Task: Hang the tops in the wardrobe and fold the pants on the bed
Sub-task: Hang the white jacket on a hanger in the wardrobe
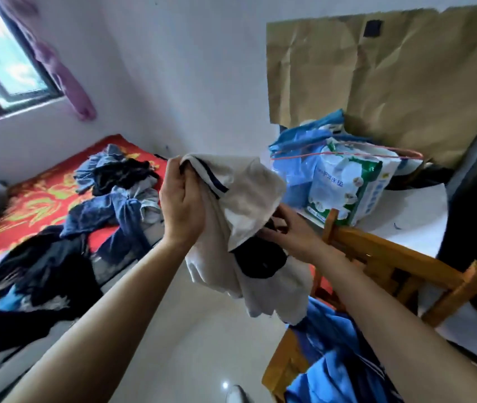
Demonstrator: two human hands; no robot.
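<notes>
You are holding the white top [253,193] up just left of the wooden chair [391,257]; it is hanging limp and light, so it is probably handling best from collar or shoulders. Your left hand [183,205] is clamping its fingers on the striped edge, and your right hand [289,234] is pinching cloth underneath.

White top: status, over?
Left hand grips white top at collar; right hand pinches lower folds. Top aloft, not hung. Wooden chair close below, blue garment draped on it.
</notes>
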